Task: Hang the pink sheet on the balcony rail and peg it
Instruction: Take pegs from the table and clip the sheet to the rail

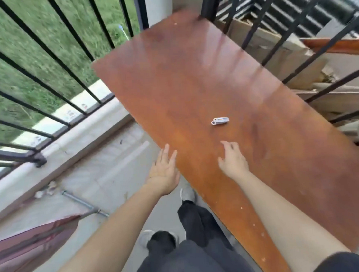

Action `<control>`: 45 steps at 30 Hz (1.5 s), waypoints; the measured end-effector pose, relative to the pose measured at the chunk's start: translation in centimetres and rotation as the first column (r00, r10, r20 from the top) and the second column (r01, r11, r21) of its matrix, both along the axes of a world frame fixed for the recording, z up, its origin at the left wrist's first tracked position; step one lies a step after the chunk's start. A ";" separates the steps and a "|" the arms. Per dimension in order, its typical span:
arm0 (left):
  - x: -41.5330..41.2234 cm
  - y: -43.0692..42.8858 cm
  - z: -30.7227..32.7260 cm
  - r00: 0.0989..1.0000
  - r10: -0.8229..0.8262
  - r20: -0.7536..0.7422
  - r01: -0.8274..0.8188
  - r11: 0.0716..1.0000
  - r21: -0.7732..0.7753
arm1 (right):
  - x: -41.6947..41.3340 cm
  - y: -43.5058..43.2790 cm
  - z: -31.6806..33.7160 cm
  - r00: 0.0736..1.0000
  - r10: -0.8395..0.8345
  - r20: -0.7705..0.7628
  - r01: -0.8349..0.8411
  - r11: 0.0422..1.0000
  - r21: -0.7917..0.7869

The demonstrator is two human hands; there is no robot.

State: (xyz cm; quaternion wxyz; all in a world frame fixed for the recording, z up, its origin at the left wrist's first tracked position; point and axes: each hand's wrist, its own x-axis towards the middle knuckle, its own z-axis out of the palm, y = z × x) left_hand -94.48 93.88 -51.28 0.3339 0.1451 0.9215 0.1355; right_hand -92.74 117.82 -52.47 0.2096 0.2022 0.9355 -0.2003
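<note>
The bench (193, 78) is glossy reddish-brown wood, with pale streaks of reflected light toward its far right edge and small light specks along its near edge. Near its middle lies a white clothes peg (220, 121). The railing bars (56, 58) are black against green grass (18, 39). The pink sheet (30, 249) is a dusky pink with darker folds. The trousers (195, 255) are dark grey, the shoes (187, 193) lighter grey. The floor (107, 179) is pale grey, the ledge (63, 148) off-white.
</note>
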 end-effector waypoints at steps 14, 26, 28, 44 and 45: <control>-3.1 1.4 -4.7 0.977 0.032 0.213 -0.008 0.993 -0.115 | -9.8 2.3 -4.4 1.000 -0.011 0.009 0.011 0.998 -0.056; -4.4 -4.9 -0.6 0.848 0.469 0.247 -0.492 0.870 0.040 | -11.9 -4.7 -1.2 0.982 -0.008 0.190 0.100 0.872 -0.480; -4.4 -6.9 1.0 0.649 0.687 0.327 -0.752 0.646 0.134 | -12.2 -7.9 0.3 0.961 0.019 0.275 0.178 0.718 -0.673; 7.9 -31.1 13.6 0.248 0.870 0.426 -0.804 -0.060 0.592 | -6.0 -38.4 13.4 0.813 0.556 0.175 -0.019 0.325 -0.945; 9.0 -32.6 13.7 0.243 0.882 0.404 -0.802 -0.052 0.596 | -5.2 -39.9 13.7 0.790 0.599 0.135 -0.084 0.323 -0.943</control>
